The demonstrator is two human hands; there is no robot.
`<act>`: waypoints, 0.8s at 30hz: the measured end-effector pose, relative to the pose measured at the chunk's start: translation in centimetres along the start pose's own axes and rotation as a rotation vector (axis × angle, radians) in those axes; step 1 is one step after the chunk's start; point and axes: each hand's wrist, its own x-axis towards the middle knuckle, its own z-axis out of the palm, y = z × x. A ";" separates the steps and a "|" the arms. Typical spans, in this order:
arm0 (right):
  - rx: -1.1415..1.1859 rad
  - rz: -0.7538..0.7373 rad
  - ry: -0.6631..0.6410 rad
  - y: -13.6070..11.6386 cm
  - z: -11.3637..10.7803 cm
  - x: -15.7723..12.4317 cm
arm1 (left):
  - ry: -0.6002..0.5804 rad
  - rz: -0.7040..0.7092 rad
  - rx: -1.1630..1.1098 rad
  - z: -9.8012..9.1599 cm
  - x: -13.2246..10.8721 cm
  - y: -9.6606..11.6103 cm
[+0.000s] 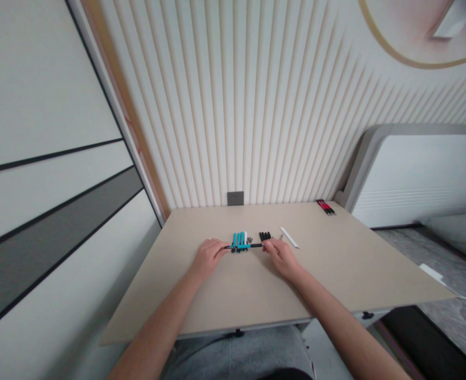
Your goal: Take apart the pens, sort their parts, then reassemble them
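A slim blue-and-black pen [244, 246] lies level between my two hands, just above the table. The fingers of my left hand [210, 255] pinch its left end. At the black right end, my right hand [279, 255] is closed on it with thumb and fingers. Behind the pen several blue pen barrels [239, 237] lie side by side, with a white barrel [245, 236] at their right. Small dark pieces [250, 240] rest beside them. Several short black pen parts [264, 235] sit just beyond my right hand, and a white stick-like piece [289, 237] lies slanted to their right.
Several red-and-black pens [326, 207] lie at the table's far right corner. The beige table [217, 301] meets a ribbed wall with a dark socket [235, 198]. A white cabinet [58, 237] stands left, a bed headboard [423, 174] right.
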 end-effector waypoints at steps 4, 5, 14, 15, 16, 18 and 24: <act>0.043 -0.047 0.068 -0.1 -0.2 0.0 | 0.025 -0.030 -0.007 0.0 -0.1 -0.2; 0.042 -0.058 0.071 -0.1 -0.3 0.0 | 0.025 -0.033 -0.012 0.0 -0.1 -0.2; -0.078 -0.024 0.070 0.4 -0.4 0.0 | -0.035 0.004 -0.008 -0.1 0.0 0.1; -0.092 -0.019 0.063 0.3 -0.4 0.0 | -0.041 0.014 -0.005 -0.1 0.0 0.2; -0.103 -0.015 0.055 0.2 -0.4 0.0 | -0.045 0.020 -0.004 -0.1 0.0 0.3; -0.115 -0.006 0.046 0.1 -0.4 0.0 | -0.044 0.018 -0.007 -0.2 0.0 0.4; -0.099 -0.053 0.034 0.1 -0.1 0.0 | 0.015 -0.046 -0.018 -0.1 -0.1 0.1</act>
